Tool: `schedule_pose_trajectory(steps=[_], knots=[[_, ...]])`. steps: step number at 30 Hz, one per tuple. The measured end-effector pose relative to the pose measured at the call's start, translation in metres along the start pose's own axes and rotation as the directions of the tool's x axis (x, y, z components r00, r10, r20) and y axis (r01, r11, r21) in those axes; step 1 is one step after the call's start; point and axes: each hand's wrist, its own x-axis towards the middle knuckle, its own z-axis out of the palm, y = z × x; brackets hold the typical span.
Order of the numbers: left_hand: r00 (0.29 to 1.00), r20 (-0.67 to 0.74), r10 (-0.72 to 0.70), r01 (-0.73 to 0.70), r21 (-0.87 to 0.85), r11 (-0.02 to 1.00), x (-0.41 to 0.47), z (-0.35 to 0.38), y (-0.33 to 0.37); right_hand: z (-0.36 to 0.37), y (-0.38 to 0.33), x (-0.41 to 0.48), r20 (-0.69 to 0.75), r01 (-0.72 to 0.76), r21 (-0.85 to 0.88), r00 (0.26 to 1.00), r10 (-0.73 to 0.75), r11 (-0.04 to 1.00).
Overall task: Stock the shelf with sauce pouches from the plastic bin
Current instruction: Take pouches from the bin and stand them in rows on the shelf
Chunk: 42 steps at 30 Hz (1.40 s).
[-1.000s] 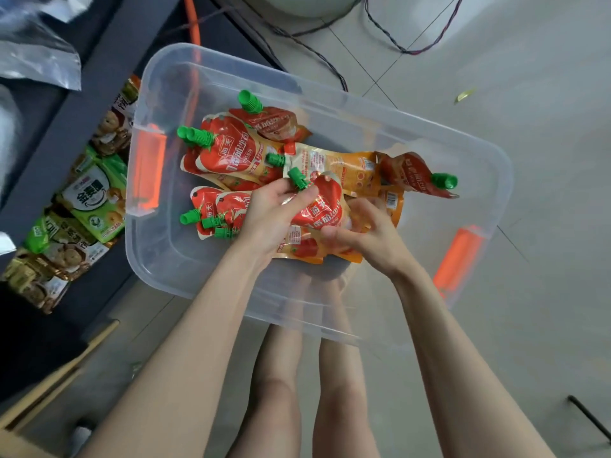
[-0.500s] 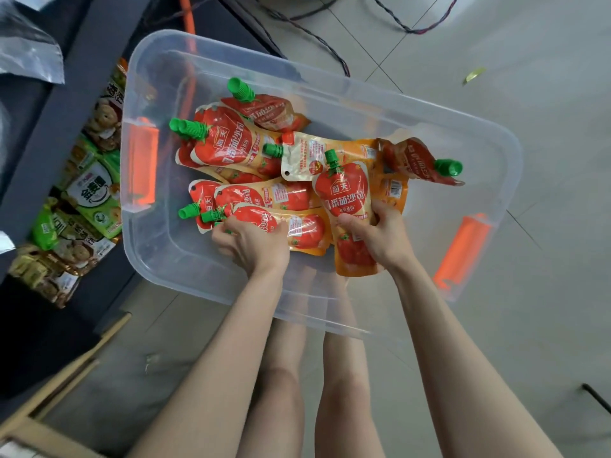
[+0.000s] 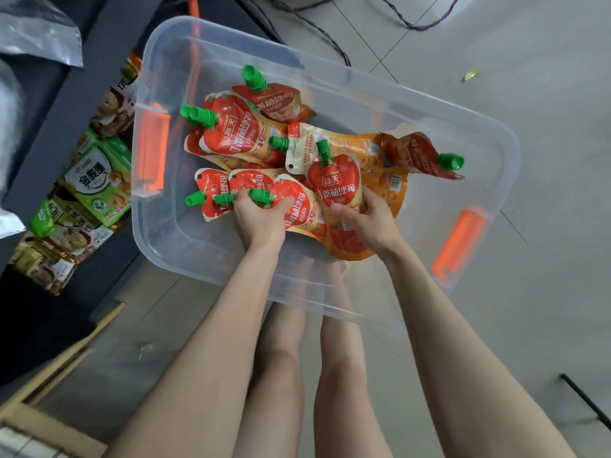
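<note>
Sauce pouches (image 3: 231, 133) lie heaped inside the clear plastic bin (image 3: 172, 239), red and orange with green caps (image 3: 253, 77), filling its middle from 10 o'clock round to 3 o'clock. From my remote seat I see both forearms reaching in from 6 o'clock, over bare legs (image 3: 277, 358) that show below and through the bin's near wall.

The left hand (image 3: 261, 216) is knuckles-up at the heap's 7 o'clock side. Its fingers are clenched over the necks of the left-side pouches (image 3: 294, 206), whose caps point toward 9 o'clock. One cap pokes up above the knuckles and another sticks out beside them. The cap farthest toward 9 o'clock lies outside the fist, and I cannot tell whether its pouch is in the grasp.

The right hand (image 3: 367, 219) grasps a red pouch (image 3: 337, 183) at the heap's 5 o'clock side, cap pointing to 12 o'clock. The thumb lies across the printed front and the fingers wrap behind the right edge.

Orange latches (image 3: 152, 150) sit at the bin's 9 and 4 o'clock ends. The dark shelf (image 3: 66, 94) runs along 9 to 10 o'clock, with snack packets (image 3: 96, 183) on the level beneath it. Cables (image 3: 314, 24) cross the tiled floor (image 3: 529, 77) at 12 o'clock.
</note>
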Motion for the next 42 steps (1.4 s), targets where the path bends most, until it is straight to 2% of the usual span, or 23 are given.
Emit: schedule_pose_trajectory(steps=[4, 9, 13, 20, 24, 26, 29, 32, 37, 42], knots=[[0.982, 0.141, 0.124, -0.104, -0.141, 0.985, -0.021, -0.014, -0.001, -0.004, -0.011, -0.021, -0.026, 0.033, 0.074, 0.999, -0.032, 0.997], [0.947, 0.216, 0.238, -0.175, -0.275, 0.945, -0.054, -0.058, 0.011, -0.011, -0.036, -0.062, -0.005, 0.108, 0.095, 0.994, -0.108, 0.990], [0.937, 0.216, 0.273, -0.173, -0.393, 0.903, -0.092, -0.099, 0.016, -0.015, -0.062, -0.105, 0.084, 0.155, 0.124, 0.982, -0.166, 0.980], [0.940, -0.047, 0.337, -0.302, -0.569, 0.764, -0.185, -0.187, 0.020, -0.009, -0.099, -0.210, 0.297, 0.202, 0.184, 0.922, -0.250, 0.962], [0.944, -0.225, 0.242, -0.328, -0.721, 0.610, -0.242, -0.240, 0.016, 0.009, -0.128, -0.284, 0.399, 0.270, 0.137, 0.866, -0.302, 0.953], [0.946, -0.241, 0.217, -0.320, -0.804, 0.501, -0.269, -0.263, 0.011, 0.022, -0.144, -0.321, 0.425, 0.327, 0.128, 0.835, -0.350, 0.936], [0.941, -0.181, 0.284, -0.286, -0.876, 0.388, -0.305, -0.294, -0.006, 0.047, -0.168, -0.373, 0.449, 0.384, 0.122, 0.801, -0.396, 0.915], [0.923, -0.198, 0.331, -0.323, -0.865, 0.385, -0.331, -0.334, -0.023, 0.075, -0.192, -0.418, 0.515, 0.433, 0.094, 0.750, -0.416, 0.897], [0.840, -0.480, 0.255, -0.543, -0.717, 0.437, -0.359, -0.427, -0.034, 0.131, -0.231, -0.488, 0.634, 0.524, 0.106, 0.619, -0.463, 0.845], [0.727, -0.620, 0.296, -0.686, -0.633, 0.359, -0.363, -0.518, -0.042, 0.204, -0.266, -0.542, 0.620, 0.667, 0.174, 0.497, -0.607, 0.724]])
